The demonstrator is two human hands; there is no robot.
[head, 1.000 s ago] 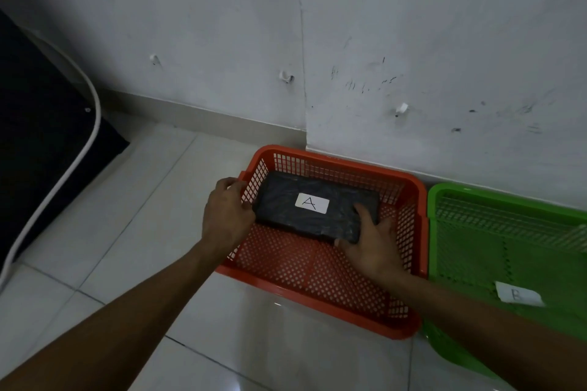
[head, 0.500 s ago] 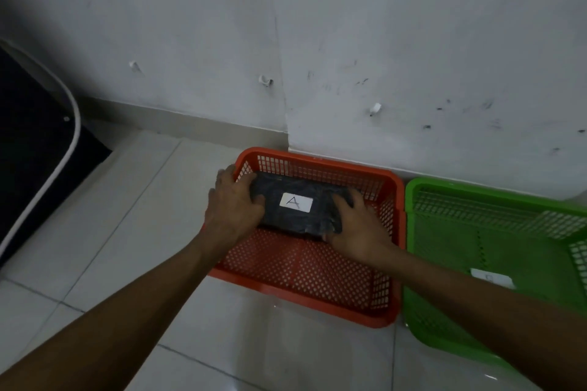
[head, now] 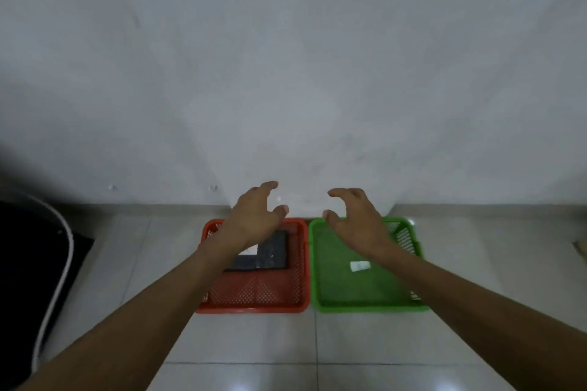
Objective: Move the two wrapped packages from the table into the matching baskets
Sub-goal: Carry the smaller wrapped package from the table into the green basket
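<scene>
A black wrapped package (head: 270,252) with a white label lies flat inside the orange basket (head: 254,305) on the floor, partly hidden by my left forearm. The green basket (head: 365,306) stands right beside it and holds only a small white label (head: 360,266) on its bottom. My left hand (head: 257,216) hovers above the orange basket's far side, fingers spread and curled, holding nothing. My right hand (head: 357,219) hovers over the green basket's far left corner, also open with nothing in it. The second package is not in view.
Both baskets sit on pale floor tiles (head: 381,343) close to a white wall (head: 286,73). A dark object with a white cable (head: 60,251) lies at the left edge.
Both hands let go of the package, which now rests in the orange basket, and lifted away. The view pulled back and up, so both baskets look smaller.
</scene>
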